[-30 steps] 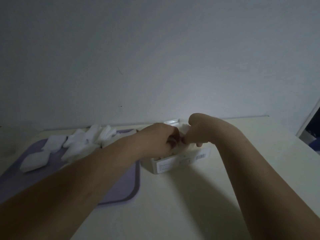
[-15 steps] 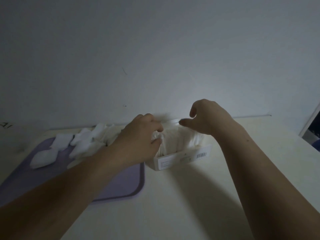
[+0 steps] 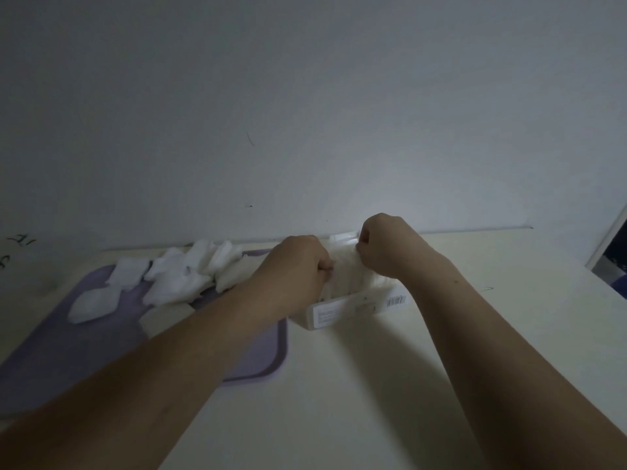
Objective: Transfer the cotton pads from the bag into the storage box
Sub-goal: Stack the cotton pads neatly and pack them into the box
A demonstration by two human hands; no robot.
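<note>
Between the two hands, in the storage box on the desk, the cotton pads stand on edge in a tight row. The left hand curls its fingers and thumb round the row's near-left end. The right hand is balled against the top of the far-right end, but its knuckles hide the fingertips, so I cannot tell whether it pinches or only presses. These pads look almost weightless, soft and easily squashed. They are likely to fan apart or cling to skin, so they are best squeezed together from both ends of the stack rather than plucked singly. Further loose pads lie to the outside of the left hand, scattered on a purple tray, well apart from the right hand.
</note>
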